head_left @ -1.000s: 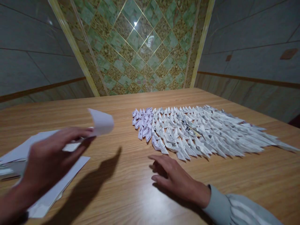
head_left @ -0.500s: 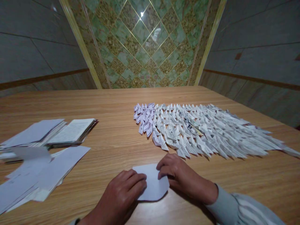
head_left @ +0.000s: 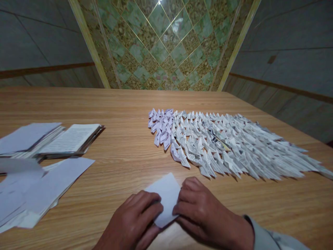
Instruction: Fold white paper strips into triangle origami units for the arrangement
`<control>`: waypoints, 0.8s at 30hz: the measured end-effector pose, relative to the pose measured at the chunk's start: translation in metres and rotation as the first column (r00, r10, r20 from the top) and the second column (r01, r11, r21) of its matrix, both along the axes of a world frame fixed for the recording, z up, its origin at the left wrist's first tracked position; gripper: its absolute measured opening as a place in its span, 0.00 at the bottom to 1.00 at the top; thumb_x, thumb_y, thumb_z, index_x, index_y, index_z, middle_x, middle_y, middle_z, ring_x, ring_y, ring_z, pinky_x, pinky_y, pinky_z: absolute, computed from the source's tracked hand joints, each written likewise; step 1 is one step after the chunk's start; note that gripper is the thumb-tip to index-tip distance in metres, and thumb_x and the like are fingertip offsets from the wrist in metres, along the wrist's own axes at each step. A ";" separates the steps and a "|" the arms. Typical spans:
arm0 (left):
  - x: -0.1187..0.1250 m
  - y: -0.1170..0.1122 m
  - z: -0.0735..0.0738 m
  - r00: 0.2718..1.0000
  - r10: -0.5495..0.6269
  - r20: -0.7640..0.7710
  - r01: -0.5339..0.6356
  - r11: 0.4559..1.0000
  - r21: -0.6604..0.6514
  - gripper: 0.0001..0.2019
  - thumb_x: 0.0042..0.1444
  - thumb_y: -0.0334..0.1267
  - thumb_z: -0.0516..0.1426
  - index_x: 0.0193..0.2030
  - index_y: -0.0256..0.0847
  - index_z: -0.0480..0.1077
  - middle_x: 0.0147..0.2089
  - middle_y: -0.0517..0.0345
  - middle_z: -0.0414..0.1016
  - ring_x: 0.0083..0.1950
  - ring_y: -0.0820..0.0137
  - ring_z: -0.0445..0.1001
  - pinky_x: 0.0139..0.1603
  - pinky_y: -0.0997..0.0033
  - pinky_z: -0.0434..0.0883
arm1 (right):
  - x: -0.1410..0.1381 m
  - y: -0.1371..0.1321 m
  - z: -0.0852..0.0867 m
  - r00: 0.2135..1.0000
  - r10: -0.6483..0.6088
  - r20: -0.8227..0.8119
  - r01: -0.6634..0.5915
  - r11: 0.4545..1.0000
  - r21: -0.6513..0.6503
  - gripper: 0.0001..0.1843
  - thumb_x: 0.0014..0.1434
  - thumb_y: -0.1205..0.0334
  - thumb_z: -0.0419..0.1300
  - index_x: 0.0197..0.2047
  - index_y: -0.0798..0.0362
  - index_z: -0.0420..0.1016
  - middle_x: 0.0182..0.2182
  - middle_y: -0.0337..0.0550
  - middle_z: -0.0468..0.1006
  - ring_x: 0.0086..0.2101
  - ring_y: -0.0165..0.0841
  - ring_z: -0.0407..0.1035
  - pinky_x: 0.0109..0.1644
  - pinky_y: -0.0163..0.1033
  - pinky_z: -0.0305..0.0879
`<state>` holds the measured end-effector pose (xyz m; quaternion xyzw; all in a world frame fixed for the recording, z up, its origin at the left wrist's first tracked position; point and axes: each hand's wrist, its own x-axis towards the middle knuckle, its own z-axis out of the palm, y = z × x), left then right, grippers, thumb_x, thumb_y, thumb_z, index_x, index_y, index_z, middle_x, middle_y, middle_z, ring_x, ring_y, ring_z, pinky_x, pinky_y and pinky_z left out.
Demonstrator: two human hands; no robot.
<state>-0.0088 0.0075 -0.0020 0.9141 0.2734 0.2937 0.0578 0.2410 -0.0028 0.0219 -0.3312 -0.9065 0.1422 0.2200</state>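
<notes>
A small white sheet of paper lies on the wooden table close to me. My left hand pinches its lower left edge with curled fingers. My right hand grips its right edge, fingers bent onto the sheet. Beyond them a wide spread of many small folded paper boats lies in rows, mostly made of printed paper, with a few plain pale ones at the left end.
At the left sit an open book and a loose pile of white sheets. A green patterned tile wall rises behind the table's far edge.
My left hand carried the sheet from the pile at the left down to the table in front of me. My right hand came onto it, and both now grip its edges.
</notes>
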 end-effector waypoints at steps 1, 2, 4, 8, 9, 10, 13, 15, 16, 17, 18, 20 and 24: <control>0.001 0.000 0.001 1.000 -0.021 0.014 0.022 0.999 -0.048 0.06 0.69 0.34 0.53 0.45 0.42 0.72 0.43 0.50 0.79 0.40 0.63 0.77 0.39 0.66 0.73 | -0.001 0.000 0.000 1.000 0.023 -0.021 -0.024 0.999 -0.045 0.04 0.67 0.66 0.60 0.39 0.53 0.76 0.34 0.40 0.77 0.38 0.34 0.65 0.48 0.42 0.56; 0.002 0.000 0.002 0.999 -0.032 0.021 0.034 0.995 -0.092 0.07 0.69 0.32 0.52 0.44 0.42 0.71 0.41 0.52 0.79 0.38 0.65 0.77 0.38 0.68 0.73 | -0.001 0.001 0.000 0.998 0.031 -0.047 -0.035 0.996 -0.086 0.03 0.67 0.65 0.61 0.39 0.53 0.76 0.34 0.39 0.78 0.38 0.33 0.65 0.49 0.41 0.56; 0.002 0.000 0.005 0.999 -0.036 0.024 0.040 0.986 -0.163 0.07 0.68 0.30 0.52 0.42 0.43 0.70 0.39 0.54 0.79 0.37 0.66 0.77 0.37 0.69 0.74 | -0.002 0.004 -0.002 0.996 -0.009 -0.093 -0.005 0.988 -0.156 0.02 0.65 0.67 0.62 0.39 0.53 0.77 0.31 0.37 0.78 0.37 0.32 0.66 0.48 0.40 0.56; 0.002 0.001 0.008 0.999 -0.020 0.039 0.028 0.975 -0.219 0.05 0.68 0.30 0.53 0.43 0.42 0.69 0.37 0.56 0.79 0.36 0.66 0.77 0.36 0.71 0.74 | -0.002 0.009 -0.007 0.962 -0.212 -0.172 0.156 0.944 -0.292 0.06 0.59 0.72 0.68 0.36 0.52 0.80 0.29 0.35 0.77 0.37 0.31 0.68 0.46 0.38 0.56; 0.003 0.001 0.009 0.999 -0.017 0.041 0.026 0.975 -0.222 0.05 0.68 0.31 0.53 0.44 0.42 0.69 0.36 0.56 0.78 0.35 0.67 0.77 0.35 0.71 0.74 | -0.003 0.010 -0.008 0.949 -0.252 -0.188 0.184 0.930 -0.317 0.07 0.58 0.73 0.69 0.35 0.52 0.80 0.29 0.35 0.77 0.37 0.31 0.68 0.45 0.37 0.56; 0.003 0.000 0.009 0.999 -0.017 0.043 0.026 0.975 -0.222 0.05 0.68 0.31 0.53 0.44 0.42 0.69 0.36 0.57 0.78 0.34 0.67 0.77 0.34 0.72 0.74 | -0.003 0.011 -0.009 0.938 -0.284 -0.198 0.208 0.919 -0.336 0.07 0.57 0.74 0.69 0.34 0.52 0.81 0.28 0.35 0.77 0.36 0.31 0.68 0.44 0.37 0.56; 0.004 0.000 0.009 0.999 -0.006 0.045 0.015 0.977 -0.214 0.05 0.68 0.32 0.53 0.42 0.43 0.70 0.34 0.57 0.78 0.33 0.67 0.77 0.33 0.73 0.73 | -0.004 0.012 -0.007 0.920 -0.342 -0.191 0.261 0.899 -0.352 0.06 0.57 0.73 0.68 0.32 0.53 0.81 0.27 0.36 0.76 0.34 0.32 0.68 0.43 0.37 0.56; 0.005 0.000 0.010 0.999 -0.001 0.042 0.010 0.978 -0.207 0.05 0.68 0.33 0.53 0.42 0.43 0.70 0.35 0.57 0.78 0.34 0.67 0.77 0.34 0.72 0.74 | -0.005 0.012 -0.004 0.920 -0.355 -0.167 0.280 0.892 -0.355 0.05 0.59 0.70 0.67 0.31 0.54 0.80 0.27 0.36 0.75 0.34 0.32 0.67 0.42 0.38 0.55; 0.005 -0.001 0.011 0.999 -0.001 0.037 0.009 0.979 -0.205 0.04 0.68 0.33 0.54 0.43 0.43 0.70 0.35 0.57 0.79 0.34 0.66 0.77 0.34 0.72 0.75 | -0.005 0.012 -0.002 0.922 -0.355 -0.156 0.283 0.891 -0.356 0.07 0.61 0.69 0.67 0.30 0.55 0.79 0.26 0.36 0.75 0.33 0.32 0.67 0.42 0.38 0.55; 0.004 -0.001 0.012 1.000 -0.006 0.030 0.012 0.979 -0.205 0.04 0.68 0.34 0.54 0.44 0.43 0.70 0.36 0.57 0.79 0.35 0.66 0.78 0.35 0.72 0.75 | -0.005 0.012 -0.001 0.923 -0.353 -0.150 0.283 0.891 -0.356 0.09 0.62 0.68 0.66 0.29 0.55 0.78 0.25 0.36 0.74 0.33 0.32 0.67 0.42 0.38 0.55; 0.004 -0.001 0.012 1.000 -0.015 0.023 0.020 0.978 -0.206 0.03 0.67 0.35 0.55 0.45 0.43 0.71 0.37 0.56 0.80 0.35 0.66 0.78 0.35 0.72 0.76 | -0.005 0.012 0.000 0.925 -0.350 -0.146 0.281 0.891 -0.356 0.11 0.63 0.68 0.65 0.28 0.55 0.77 0.25 0.36 0.73 0.32 0.32 0.66 0.42 0.39 0.54; 0.003 -0.001 0.013 1.000 -0.023 0.018 0.027 0.979 -0.201 0.03 0.67 0.35 0.57 0.45 0.43 0.71 0.38 0.56 0.80 0.37 0.66 0.79 0.37 0.71 0.77 | -0.004 0.013 0.000 0.928 -0.345 -0.138 0.279 0.892 -0.356 0.13 0.64 0.68 0.64 0.27 0.55 0.75 0.25 0.35 0.72 0.32 0.32 0.66 0.43 0.39 0.54; 0.000 -0.003 0.007 1.000 0.003 0.021 0.002 0.976 -0.219 0.03 0.66 0.37 0.58 0.45 0.45 0.71 0.40 0.57 0.82 0.40 0.65 0.82 0.42 0.72 0.79 | -0.004 0.013 -0.007 0.925 -0.359 -0.125 0.305 0.897 -0.322 0.13 0.62 0.67 0.67 0.26 0.54 0.73 0.25 0.34 0.71 0.34 0.32 0.65 0.45 0.39 0.54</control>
